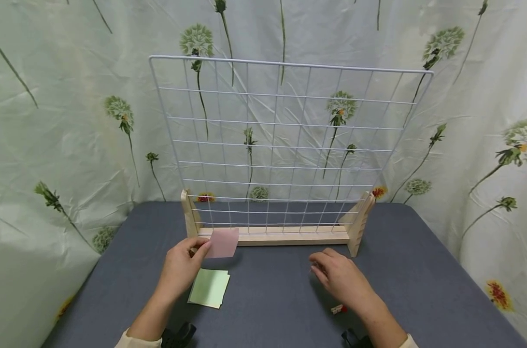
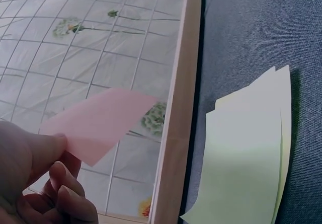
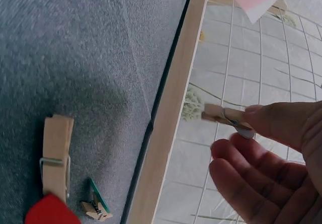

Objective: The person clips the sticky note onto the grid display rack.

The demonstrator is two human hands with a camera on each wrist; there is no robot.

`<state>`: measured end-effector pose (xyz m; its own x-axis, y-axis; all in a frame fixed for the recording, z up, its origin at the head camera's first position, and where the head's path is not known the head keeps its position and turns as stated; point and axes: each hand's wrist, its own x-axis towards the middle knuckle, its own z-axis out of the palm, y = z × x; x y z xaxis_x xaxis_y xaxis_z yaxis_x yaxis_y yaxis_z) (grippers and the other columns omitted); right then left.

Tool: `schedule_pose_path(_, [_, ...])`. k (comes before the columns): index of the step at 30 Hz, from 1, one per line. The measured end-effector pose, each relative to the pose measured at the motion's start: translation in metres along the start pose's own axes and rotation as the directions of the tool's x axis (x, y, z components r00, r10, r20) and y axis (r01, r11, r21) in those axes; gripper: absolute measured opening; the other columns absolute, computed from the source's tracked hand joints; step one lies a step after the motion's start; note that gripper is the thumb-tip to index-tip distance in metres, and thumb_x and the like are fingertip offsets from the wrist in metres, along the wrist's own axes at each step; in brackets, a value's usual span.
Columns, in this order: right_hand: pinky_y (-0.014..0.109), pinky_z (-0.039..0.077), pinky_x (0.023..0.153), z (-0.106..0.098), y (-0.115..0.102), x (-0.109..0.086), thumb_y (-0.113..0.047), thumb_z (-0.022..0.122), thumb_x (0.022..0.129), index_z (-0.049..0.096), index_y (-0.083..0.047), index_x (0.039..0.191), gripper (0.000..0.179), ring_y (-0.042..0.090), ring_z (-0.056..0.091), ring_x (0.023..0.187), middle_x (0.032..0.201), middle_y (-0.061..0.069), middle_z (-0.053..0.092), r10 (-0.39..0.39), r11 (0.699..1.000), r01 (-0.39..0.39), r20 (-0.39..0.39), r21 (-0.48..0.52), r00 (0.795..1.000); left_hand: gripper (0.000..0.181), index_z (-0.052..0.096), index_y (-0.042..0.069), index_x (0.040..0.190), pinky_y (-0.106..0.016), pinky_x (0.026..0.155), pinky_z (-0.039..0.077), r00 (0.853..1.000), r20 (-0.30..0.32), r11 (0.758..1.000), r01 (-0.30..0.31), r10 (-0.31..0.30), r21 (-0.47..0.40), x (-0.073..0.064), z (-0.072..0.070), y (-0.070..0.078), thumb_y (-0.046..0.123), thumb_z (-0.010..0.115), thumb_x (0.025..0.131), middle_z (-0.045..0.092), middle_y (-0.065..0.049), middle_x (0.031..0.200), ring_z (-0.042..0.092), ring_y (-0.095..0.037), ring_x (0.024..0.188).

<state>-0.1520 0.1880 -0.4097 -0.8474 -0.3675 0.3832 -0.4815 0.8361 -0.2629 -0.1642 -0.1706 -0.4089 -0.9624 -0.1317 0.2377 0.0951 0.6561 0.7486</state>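
Between thumb and finger, my left hand (image 1: 180, 265) pinches a pink paper note (image 1: 223, 243), held up in front of the rack's left part. A stack of pale green paper notes (image 1: 208, 288) lies on the table just below that hand. In the right wrist view, my right hand (image 3: 271, 158) pinches a small wooden clothespin (image 3: 224, 114) by one end, its other fingers loosely curled. On the table under this hand lies another wooden clothespin (image 3: 56, 148) with a red piece on it. Beside it is a smaller wooden clip (image 3: 96, 209) with a green part.
A white wire grid (image 1: 289, 63) stands upright in a wooden base (image 1: 280, 238) across the back of the dark grey table (image 1: 272, 299). Behind it hangs a pale curtain (image 1: 80, 63) printed with flowers. Black objects (image 1: 179, 336) sit by both wrists at the near edge.
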Motion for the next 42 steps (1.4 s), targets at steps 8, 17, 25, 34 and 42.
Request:
schedule_pose_path(8, [0.019, 0.05, 0.062, 0.003, -0.003, 0.004, -0.007, 0.081, 0.085, 0.074, -0.014, 0.105, 0.022, 0.0, 0.059, 0.074, 0.093, -0.005, 0.063, -0.082, 0.997, 0.082, -0.148, 0.0, 0.986, 0.018, 0.076, 0.005, 0.11, -0.026, 0.056, 0.045, 0.999, -0.015, 0.999, 0.034, -0.034, -0.004, 0.004, 0.001, -0.001, 0.017, 0.069, 0.098, 0.074, -0.012, 0.097, 0.059, -0.017, 0.075])
schedule_pose_path(17, [0.018, 0.053, 0.063, 0.003, -0.003, 0.004, -0.006, 0.083, 0.083, 0.074, -0.012, 0.105, 0.025, 0.003, 0.065, 0.075, 0.095, -0.003, 0.065, -0.113, 0.994, 0.113, -0.202, -0.01, 0.973, 0.017, 0.074, 0.006, 0.108, -0.028, 0.057, 0.045, 0.998, -0.057, 0.999, 0.032, -0.033, -0.021, 0.011, 0.006, 0.002, 0.019, 0.068, 0.099, 0.072, -0.012, 0.099, 0.06, -0.017, 0.074])
schedule_pose_path(25, [0.018, 0.053, 0.062, 0.004, -0.001, 0.004, -0.006, 0.083, 0.083, 0.074, -0.01, 0.109, 0.028, 0.004, 0.066, 0.075, 0.096, -0.002, 0.066, -0.133, 0.991, 0.13, -0.24, -0.026, 0.962, 0.02, 0.07, 0.008, 0.117, -0.028, 0.059, 0.049, 0.991, 0.0, 0.981, 0.131, -0.132, -0.14, 0.019, 0.015, 0.003, 0.02, 0.062, 0.103, 0.073, -0.017, 0.105, 0.065, -0.015, 0.066])
schedule_pose_path(34, [0.019, 0.051, 0.06, 0.004, -0.002, 0.004, -0.009, 0.084, 0.082, 0.076, -0.008, 0.109, 0.028, 0.004, 0.064, 0.072, 0.095, -0.001, 0.07, -0.137, 0.99, 0.126, -0.287, -0.058, 0.948, 0.024, 0.068, 0.007, 0.122, -0.026, 0.058, 0.047, 0.986, -0.009, 0.966, 0.163, -0.168, -0.199, 0.025, 0.021, 0.003, 0.021, 0.059, 0.105, 0.071, -0.017, 0.108, 0.064, -0.011, 0.062])
schedule_pose_path(42, [0.021, 0.054, 0.061, 0.004, -0.004, 0.005, -0.01, 0.084, 0.083, 0.076, -0.01, 0.106, 0.024, 0.005, 0.067, 0.073, 0.096, -0.002, 0.07, -0.116, 0.993, 0.105, -0.273, -0.055, 0.955, 0.023, 0.069, 0.006, 0.119, -0.023, 0.054, 0.045, 0.983, -0.065, 0.952, 0.149, -0.172, -0.267, 0.03, 0.029, 0.001, 0.021, 0.06, 0.104, 0.07, -0.016, 0.106, 0.061, -0.008, 0.057])
